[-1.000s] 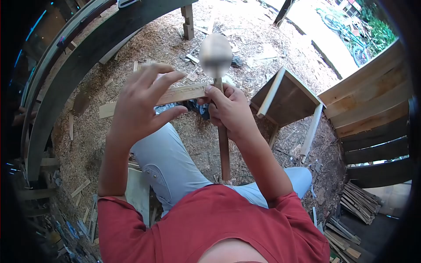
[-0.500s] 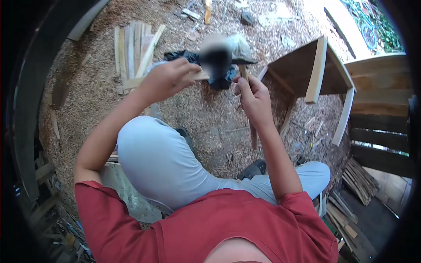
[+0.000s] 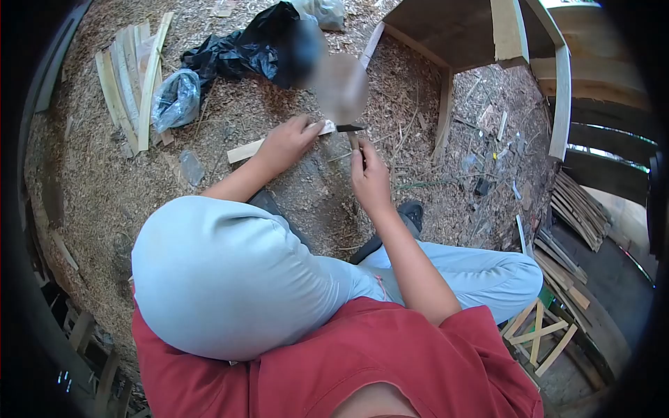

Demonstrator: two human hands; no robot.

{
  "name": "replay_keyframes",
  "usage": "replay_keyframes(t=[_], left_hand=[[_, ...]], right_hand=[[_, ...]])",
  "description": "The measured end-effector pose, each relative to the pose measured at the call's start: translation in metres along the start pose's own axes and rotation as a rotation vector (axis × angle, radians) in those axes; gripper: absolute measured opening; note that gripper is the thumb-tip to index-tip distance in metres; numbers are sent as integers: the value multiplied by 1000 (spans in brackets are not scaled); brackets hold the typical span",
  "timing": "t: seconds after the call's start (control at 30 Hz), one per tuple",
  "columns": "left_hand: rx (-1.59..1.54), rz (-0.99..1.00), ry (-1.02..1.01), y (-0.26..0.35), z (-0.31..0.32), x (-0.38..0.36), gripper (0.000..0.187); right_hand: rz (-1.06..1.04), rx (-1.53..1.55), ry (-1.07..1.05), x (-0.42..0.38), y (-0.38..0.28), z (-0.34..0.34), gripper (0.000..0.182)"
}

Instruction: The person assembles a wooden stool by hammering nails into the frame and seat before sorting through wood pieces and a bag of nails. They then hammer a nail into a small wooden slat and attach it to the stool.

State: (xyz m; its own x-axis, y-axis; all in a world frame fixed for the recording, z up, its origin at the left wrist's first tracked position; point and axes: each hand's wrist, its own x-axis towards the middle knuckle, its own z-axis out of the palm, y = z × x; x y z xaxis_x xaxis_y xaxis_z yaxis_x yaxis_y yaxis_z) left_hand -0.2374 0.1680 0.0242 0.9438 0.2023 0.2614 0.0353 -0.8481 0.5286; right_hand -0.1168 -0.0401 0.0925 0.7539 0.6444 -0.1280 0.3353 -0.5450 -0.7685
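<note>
My left hand (image 3: 288, 144) is closed on a pale wooden strip (image 3: 245, 151), which sticks out on both sides of the fingers. My right hand (image 3: 369, 174) grips the handle of a hammer-like tool (image 3: 350, 128) with a dark metal head. The tool's head is beside the right end of the strip, and a blurred patch lies just above it. Whether the head touches the strip cannot be made out.
Wooden strips (image 3: 125, 83) lie at the upper left, near a clear plastic bag (image 3: 176, 99) and a black bag (image 3: 244, 49). A wooden frame with legs (image 3: 446, 104) stands at the upper right. More slats (image 3: 578, 209) are stacked at the right.
The view has shifted down and to the right. My left hand, loosely raised before, is now lower with the strip, and my right hand has brought the tool's head down beside the strip's end.
</note>
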Motion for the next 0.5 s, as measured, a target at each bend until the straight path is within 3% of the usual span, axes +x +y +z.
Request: replay_keyframes(t=[0.1,0.27,0.5], left_hand=[[50,-29,-15,-4,3,2,40],[71,-39,-31,-7,5,2,38],[61,-80,2,-2,6,5,33]], right_hand=[[64,-28,-44,5,4,4,32],[-90,-150,72,18,0,15,36],[-93,-232,-7,15,-13,7,39]])
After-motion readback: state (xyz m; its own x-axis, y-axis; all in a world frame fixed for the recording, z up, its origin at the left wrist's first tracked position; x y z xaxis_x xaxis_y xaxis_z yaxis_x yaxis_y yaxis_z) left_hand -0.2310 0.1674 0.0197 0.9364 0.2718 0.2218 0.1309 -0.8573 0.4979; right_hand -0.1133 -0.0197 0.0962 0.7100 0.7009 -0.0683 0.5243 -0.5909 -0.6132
